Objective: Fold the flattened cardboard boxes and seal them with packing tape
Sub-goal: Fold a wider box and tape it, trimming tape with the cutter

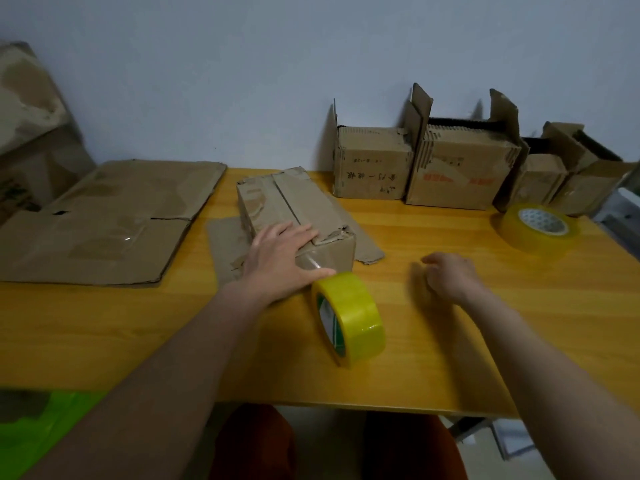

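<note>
A yellow tape roll (348,318) stands on edge on the wooden table (433,358), the blurred right hand (446,277) hovers loosely curled and empty, and the left hand (282,259) presses flat-fingered on the folded cardboard box (294,206) beyond.

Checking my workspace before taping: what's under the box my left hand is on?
A flat, torn cardboard sheet lies under the box, sticking out on both sides. Whatever sits beneath the box's middle is covered.
</note>
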### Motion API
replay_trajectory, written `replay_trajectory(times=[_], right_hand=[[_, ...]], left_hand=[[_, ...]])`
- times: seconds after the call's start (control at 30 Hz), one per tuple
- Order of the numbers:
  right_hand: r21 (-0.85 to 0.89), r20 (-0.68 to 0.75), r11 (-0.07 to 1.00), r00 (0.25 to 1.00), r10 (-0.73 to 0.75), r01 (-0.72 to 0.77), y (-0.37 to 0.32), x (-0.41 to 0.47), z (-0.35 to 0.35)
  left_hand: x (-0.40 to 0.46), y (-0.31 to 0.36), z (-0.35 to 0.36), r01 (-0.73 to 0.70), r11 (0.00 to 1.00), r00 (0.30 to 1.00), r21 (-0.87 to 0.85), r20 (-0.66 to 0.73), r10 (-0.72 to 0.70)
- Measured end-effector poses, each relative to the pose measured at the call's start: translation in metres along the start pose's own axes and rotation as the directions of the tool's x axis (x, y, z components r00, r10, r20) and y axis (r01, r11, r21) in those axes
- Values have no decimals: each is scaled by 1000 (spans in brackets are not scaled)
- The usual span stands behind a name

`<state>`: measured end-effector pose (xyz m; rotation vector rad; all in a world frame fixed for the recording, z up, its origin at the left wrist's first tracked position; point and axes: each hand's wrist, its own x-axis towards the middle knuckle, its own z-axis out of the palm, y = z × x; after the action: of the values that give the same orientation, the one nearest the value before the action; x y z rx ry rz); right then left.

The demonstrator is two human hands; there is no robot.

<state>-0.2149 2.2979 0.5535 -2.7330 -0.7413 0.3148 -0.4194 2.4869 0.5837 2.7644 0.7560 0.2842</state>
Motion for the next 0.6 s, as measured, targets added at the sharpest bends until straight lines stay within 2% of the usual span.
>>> replay_trajectory(times=[0.07, 0.2, 0.27, 0.3, 0.33, 0.37, 0.43, 0.47, 0.5, 0.53, 0.57, 0.6], right_hand=[[-153, 81, 988, 997, -17, 29, 12, 11, 5], [-32, 171, 995, 981, -91, 98, 6, 10, -3], [-83, 232, 993, 971, -58, 79, 0, 5, -12], [-78, 210, 994, 976, -54, 72, -3, 2, -18], [-2, 174, 997, 982, -70, 71, -6, -2, -23], [149, 133, 985, 986, -102, 82, -11, -7, -29], [501, 22, 852, 982, -189, 153, -27, -21, -41], [610, -37, 766, 973, -226, 202, -38, -29, -47], [675, -81, 694, 960, -268, 251, -50, -35, -51], [706, -112, 643, 943, -312, 296, -62, -41, -52], [719, -129, 611, 928, -350, 331, -72, -45, -51], [713, -140, 597, 909, -392, 367, -82, -47, -48]], left_hand=[[-2, 1, -3, 34, 999, 999, -12, -5, -34], [0, -1, 0, 45, 999, 997, -8, -58, -45], [0, -2, 4, 24, 1000, 995, -12, -101, -25], [-2, -3, 5, 25, 999, 991, -37, -131, -30], [-6, -3, 7, 40, 996, 983, -83, -174, -54], [-11, -2, 10, 68, 985, 966, -158, -237, -104], [-26, 7, 20, 116, 918, 864, -380, -417, -282], [-35, 15, 25, 136, 849, 783, -511, -469, -408], [-43, 24, 29, 162, 737, 713, -656, -439, -547], [-48, 32, 32, 214, 571, 671, -793, -305, -675], [-49, 37, 35, 296, 356, 654, -886, -84, -752], [-46, 38, 38, 383, 131, 649, -915, 165, -743]])
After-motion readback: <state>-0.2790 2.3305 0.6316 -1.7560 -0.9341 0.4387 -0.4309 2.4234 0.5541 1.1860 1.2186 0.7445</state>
